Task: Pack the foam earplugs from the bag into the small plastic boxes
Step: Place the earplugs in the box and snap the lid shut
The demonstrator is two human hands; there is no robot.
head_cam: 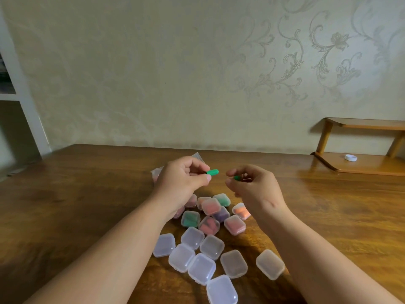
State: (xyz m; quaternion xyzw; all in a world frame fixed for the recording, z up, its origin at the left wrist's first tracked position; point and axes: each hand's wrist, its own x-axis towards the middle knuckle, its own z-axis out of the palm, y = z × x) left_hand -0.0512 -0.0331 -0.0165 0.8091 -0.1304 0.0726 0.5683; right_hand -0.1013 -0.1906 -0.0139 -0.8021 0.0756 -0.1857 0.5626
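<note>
My left hand (183, 179) pinches a green foam earplug (212, 172) between thumb and fingers, raised above the table. My right hand (254, 185) pinches a second green earplug (236, 177), mostly hidden by its fingers. The two hands are a short gap apart. Behind my left hand lies the clear plastic bag (197, 155), largely covered. Below the hands sit several shut small boxes holding coloured earplugs (211, 206). Nearer to me lie several shut clear boxes with nothing in them (201, 268).
The wooden table (87, 194) runs to the wall. A small wooden shelf (359, 165) stands at the back right with a white cap (350, 157) on it. A white cabinet frame (19, 106) is at the far left.
</note>
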